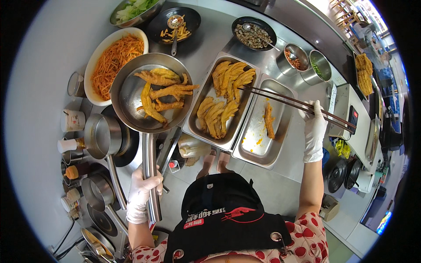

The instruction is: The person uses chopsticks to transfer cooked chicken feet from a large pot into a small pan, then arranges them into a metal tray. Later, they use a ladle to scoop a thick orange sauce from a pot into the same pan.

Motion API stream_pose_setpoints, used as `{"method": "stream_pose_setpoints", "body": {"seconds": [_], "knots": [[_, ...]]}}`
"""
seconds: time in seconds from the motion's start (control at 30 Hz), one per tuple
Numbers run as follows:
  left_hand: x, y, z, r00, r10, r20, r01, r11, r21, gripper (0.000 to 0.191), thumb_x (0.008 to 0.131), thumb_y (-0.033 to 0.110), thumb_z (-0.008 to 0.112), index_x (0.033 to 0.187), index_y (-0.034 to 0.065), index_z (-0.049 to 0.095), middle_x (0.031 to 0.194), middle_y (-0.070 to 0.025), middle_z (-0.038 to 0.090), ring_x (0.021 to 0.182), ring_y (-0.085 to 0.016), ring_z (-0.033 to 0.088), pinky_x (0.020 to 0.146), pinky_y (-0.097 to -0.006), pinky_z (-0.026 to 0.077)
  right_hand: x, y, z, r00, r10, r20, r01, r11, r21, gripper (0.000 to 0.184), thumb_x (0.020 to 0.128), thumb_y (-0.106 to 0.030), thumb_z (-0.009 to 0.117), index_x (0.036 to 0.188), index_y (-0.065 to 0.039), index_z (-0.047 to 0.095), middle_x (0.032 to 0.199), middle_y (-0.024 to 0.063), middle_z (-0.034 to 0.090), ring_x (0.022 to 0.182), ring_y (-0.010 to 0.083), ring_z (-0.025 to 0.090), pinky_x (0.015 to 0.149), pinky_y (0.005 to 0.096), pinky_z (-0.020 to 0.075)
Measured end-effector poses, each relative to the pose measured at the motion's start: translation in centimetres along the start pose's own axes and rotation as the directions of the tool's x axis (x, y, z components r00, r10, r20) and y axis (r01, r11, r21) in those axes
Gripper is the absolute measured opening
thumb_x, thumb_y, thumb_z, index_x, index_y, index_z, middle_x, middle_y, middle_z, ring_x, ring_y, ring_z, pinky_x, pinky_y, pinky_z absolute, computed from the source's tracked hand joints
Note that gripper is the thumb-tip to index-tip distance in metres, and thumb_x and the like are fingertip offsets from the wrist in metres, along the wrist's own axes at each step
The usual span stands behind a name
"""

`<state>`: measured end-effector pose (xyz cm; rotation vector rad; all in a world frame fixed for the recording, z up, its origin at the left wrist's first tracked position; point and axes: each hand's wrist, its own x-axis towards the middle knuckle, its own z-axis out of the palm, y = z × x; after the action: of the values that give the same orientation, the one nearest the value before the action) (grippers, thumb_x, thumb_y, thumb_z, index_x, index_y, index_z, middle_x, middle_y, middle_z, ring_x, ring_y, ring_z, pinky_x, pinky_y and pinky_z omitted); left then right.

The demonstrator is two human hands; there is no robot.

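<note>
My gloved left hand (141, 190) grips the long handle of a stainless steel saucepan (126, 87), held raised and tipped so its inside shows. Several yellow-brown chicken feet (172, 90) lie in it. In my gloved right hand (314, 126) are long dark wooden chopsticks (283, 95), pointing left. Their tips are at the braised chicken feet (233, 79) piled in two groups in a deep steel tray (215, 98); whether they pinch one cannot be told. Beside it, a second steel tray (258, 154) holds one lone chicken foot (269, 121) and yellow sauce spots.
At the back left stand a white bowl (144, 37) of shredded carrot and a black bowl (194, 16) with a slotted spoon. Small snails fill another black bowl (236, 24). Saucepans (102, 136) and sauce bottles crowd the left. A digital scale (354, 116) sits at the right.
</note>
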<state>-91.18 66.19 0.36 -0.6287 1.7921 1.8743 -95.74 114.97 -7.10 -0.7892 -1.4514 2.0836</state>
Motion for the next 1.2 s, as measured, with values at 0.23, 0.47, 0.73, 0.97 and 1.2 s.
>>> {"method": "stream_pose_setpoints", "body": {"seconds": [0.23, 0.47, 0.73, 0.97, 1.2], "knots": [[0.0, -0.3, -0.8, 0.999, -0.037, 0.040, 0.035, 0.998, 0.061, 0.035, 0.076, 0.003, 0.067, 0.106, -0.0056, 0.050, 0.072, -0.0081, 0.059, 0.055, -0.015, 0.057, 0.050, -0.0281, 0.048, -4.3, -3.7, 2.4, 0.992, -0.068, 0.108, 0.060, 0.996, 0.072, 0.024, 0.099, -0.025, 0.052, 0.101, -0.003, 0.062, 0.097, 0.0135, 0.067, 0.086, 0.0187, 0.067, 0.072, 0.0313, 0.0584], [-0.1, -1.0, -0.5, 0.994, -0.052, 0.095, 0.048, 0.998, 0.045, 0.033, 0.075, -0.001, 0.066, 0.104, -0.0060, 0.050, 0.072, -0.0083, 0.057, 0.053, -0.015, 0.056, 0.050, -0.0283, 0.048, -8.3, -3.7, 10.9, 0.902, -0.218, 0.373, 0.219, 0.975, 0.040, 0.026, 0.098, -0.024, 0.053, 0.101, 0.001, 0.061, 0.100, 0.0161, 0.066, 0.081, 0.0186, 0.067, 0.071, 0.0330, 0.0596], [-0.3, -1.8, -1.1, 0.989, -0.038, 0.140, 0.023, 0.993, 0.112, 0.030, 0.077, -0.002, 0.065, 0.104, -0.0044, 0.050, 0.072, -0.0080, 0.057, 0.056, -0.015, 0.057, 0.052, -0.0280, 0.048, -11.9, -3.8, 13.7, 0.815, -0.258, 0.519, 0.251, 0.964, 0.085, 0.019, 0.094, -0.017, 0.060, 0.096, 0.002, 0.061, 0.096, 0.0148, 0.065, 0.085, 0.0252, 0.067, 0.078, 0.0348, 0.0565], [-0.7, -1.5, -1.5, 0.985, -0.051, 0.167, 0.030, 0.992, 0.122, 0.032, 0.077, -0.004, 0.064, 0.106, -0.0033, 0.050, 0.073, -0.0076, 0.057, 0.055, -0.014, 0.055, 0.052, -0.0277, 0.047, -11.9, -1.2, 14.4, 0.797, -0.143, 0.587, 0.131, 0.989, 0.063, 0.024, 0.093, -0.019, 0.062, 0.100, 0.004, 0.062, 0.100, 0.0181, 0.067, 0.089, 0.0253, 0.067, 0.084, 0.0373, 0.0536], [-0.7, -1.5, -1.5, 0.985, -0.077, 0.154, 0.047, 0.980, 0.192, 0.031, 0.077, -0.003, 0.064, 0.105, -0.0037, 0.050, 0.072, -0.0070, 0.057, 0.055, -0.014, 0.056, 0.053, -0.0276, 0.048, -13.3, -1.9, 15.5, 0.701, -0.120, 0.703, 0.161, 0.987, 0.009, 0.012, 0.088, -0.005, 0.064, 0.096, 0.005, 0.066, 0.101, 0.0185, 0.068, 0.096, 0.0264, 0.066, 0.088, 0.0352, 0.0515]]}}
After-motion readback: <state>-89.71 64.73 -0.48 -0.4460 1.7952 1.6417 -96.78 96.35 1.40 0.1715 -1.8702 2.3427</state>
